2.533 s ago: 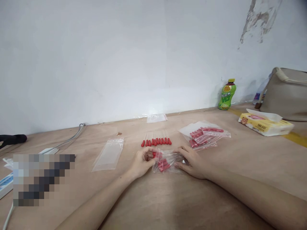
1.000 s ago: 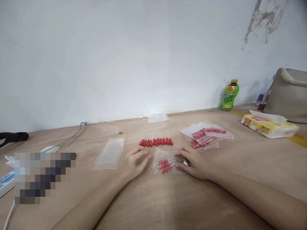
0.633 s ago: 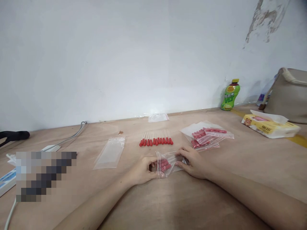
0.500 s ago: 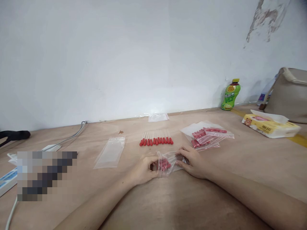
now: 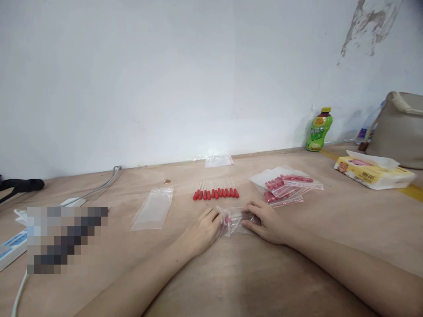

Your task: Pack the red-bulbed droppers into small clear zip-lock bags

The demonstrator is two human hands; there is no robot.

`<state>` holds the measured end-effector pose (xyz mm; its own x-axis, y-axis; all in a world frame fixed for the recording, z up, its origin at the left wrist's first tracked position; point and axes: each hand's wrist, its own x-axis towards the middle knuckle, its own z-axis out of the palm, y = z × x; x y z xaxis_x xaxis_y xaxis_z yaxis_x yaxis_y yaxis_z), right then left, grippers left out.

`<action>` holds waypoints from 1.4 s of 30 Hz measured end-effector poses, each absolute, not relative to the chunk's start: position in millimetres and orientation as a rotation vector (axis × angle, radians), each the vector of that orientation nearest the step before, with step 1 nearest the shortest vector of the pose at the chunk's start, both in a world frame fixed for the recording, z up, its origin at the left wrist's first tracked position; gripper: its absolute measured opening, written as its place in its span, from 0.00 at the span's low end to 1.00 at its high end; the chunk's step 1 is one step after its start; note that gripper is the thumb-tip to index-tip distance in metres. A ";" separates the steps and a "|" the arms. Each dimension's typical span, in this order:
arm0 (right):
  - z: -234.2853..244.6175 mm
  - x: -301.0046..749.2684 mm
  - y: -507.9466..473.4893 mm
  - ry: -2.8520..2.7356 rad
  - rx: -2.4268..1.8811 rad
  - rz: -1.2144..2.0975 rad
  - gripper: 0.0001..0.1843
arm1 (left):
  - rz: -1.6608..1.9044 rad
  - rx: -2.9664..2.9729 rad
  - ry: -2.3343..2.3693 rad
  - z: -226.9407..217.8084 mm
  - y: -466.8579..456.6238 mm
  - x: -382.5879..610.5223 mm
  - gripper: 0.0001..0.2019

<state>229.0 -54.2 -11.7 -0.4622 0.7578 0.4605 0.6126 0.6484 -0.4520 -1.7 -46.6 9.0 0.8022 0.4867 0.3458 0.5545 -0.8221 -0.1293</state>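
Observation:
A small clear zip bag (image 5: 238,217) with red-capped pieces inside lies on the wooden table (image 5: 251,281) between my hands. My left hand (image 5: 204,229) has its fingers closed against the bag's left end and covers the red pieces there. My right hand (image 5: 265,219) pinches the bag's right end and holds it down. Just behind the bag lies a row of loose red-tipped sticks (image 5: 216,193). A pile of filled bags (image 5: 284,186) sits behind my right hand.
An empty clear bag (image 5: 152,208) lies to the left, another (image 5: 218,160) by the wall. A green bottle (image 5: 319,131), a tissue pack (image 5: 373,172) and a beige bag (image 5: 401,130) stand at the right. A cable (image 5: 99,187) and a power strip (image 5: 11,247) lie at the left.
My left hand came off the bag, lay open beside it, then returned to its left end and pushed it in. The bag now looks shorter and bunched. My right hand stayed put.

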 end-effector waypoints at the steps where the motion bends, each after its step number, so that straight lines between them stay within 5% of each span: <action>1: -11.8 229.2 -54.2 -2.221 -1.059 0.295 0.10 | -0.465 -2.782 -0.840 8.7 -46.2 -1.8 0.12; 12: -10.8 230.5 -54.5 -2.228 -1.062 0.330 0.10 | -0.858 -2.973 -0.929 7.4 -37.3 -14.6 0.16; 21: -8.9 230.2 -54.9 -2.232 -1.047 0.347 0.11 | -1.074 -3.326 -1.648 43.2 -12.3 -57.2 0.15; 31: -8.5 230.0 -55.7 -2.232 -1.043 0.314 0.11 | -1.342 -2.440 -1.419 90.5 8.9 -109.3 0.14; 42: -6.0 229.1 -56.7 -2.231 -1.047 0.339 0.11 | -0.794 -2.456 -1.071 24.0 32.1 -44.5 0.11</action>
